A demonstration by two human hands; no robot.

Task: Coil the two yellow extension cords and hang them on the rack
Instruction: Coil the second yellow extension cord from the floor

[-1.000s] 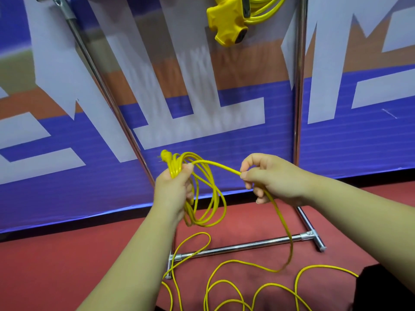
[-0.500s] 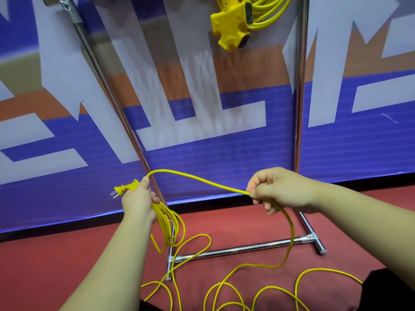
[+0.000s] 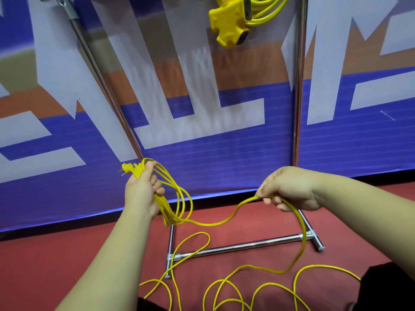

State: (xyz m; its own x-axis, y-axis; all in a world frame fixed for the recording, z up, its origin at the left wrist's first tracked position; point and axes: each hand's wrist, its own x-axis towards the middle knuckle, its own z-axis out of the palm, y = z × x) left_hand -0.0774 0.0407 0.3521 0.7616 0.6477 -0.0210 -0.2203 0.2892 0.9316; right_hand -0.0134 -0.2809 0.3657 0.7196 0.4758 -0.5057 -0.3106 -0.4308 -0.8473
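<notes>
Banner (image 3: 202,164) backdrop: first cord (image 3: 265,10) hangs coiled on rack (image 3: 297,86); left hand (image 3: 141,191) grips partial coil of second cord (image 3: 179,198), right hand (image 3: 289,189) pinches its remaining slack.

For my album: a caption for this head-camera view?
Left hand grips the coiled yellow cord; right hand pinches its slack, facing the rack.

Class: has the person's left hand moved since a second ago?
Yes. The left hand, gripping the coiled yellow extension cord, shifted left: it was right of the slanted chrome rack pole and now overlaps it.
</notes>
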